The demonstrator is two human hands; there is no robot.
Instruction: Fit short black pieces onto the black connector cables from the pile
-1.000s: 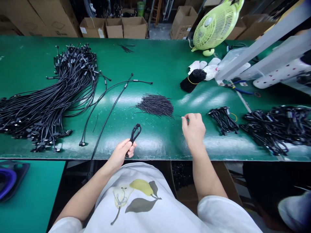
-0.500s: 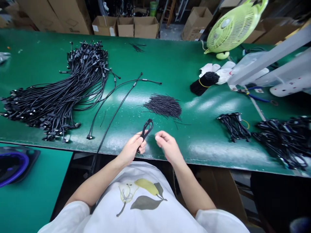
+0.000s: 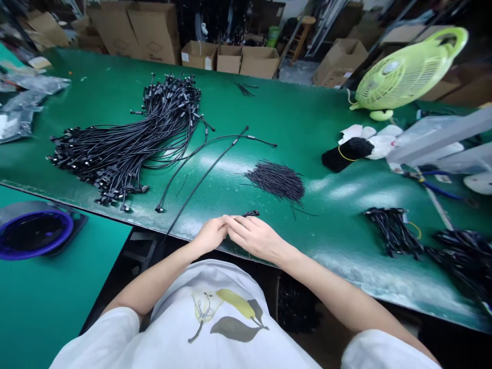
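Note:
At the table's front edge my two hands meet over a coiled black cable (image 3: 251,212), and only its looped end shows beyond the fingers. My left hand (image 3: 210,234) is closed on the coil, mostly covered from the right. My right hand (image 3: 257,238) lies over it with fingers together, touching the left fingertips; what its fingers grip is hidden. Just beyond the hands is a pile of short black ties (image 3: 275,180). To the left, loose black cables (image 3: 207,173) lie beside a large bundle of black cables (image 3: 154,128).
A green fan (image 3: 407,72) stands at the back right, near a black bundle with a yellow band (image 3: 346,152). Coiled cables (image 3: 394,230) lie at the right. Plastic bags (image 3: 23,105) are at the far left, cardboard boxes (image 3: 259,61) behind the green table (image 3: 330,230).
My right hand has moved left onto my left hand and now covers most of the coil, which stood up visibly before. The view has shifted, so the table's things appear further right.

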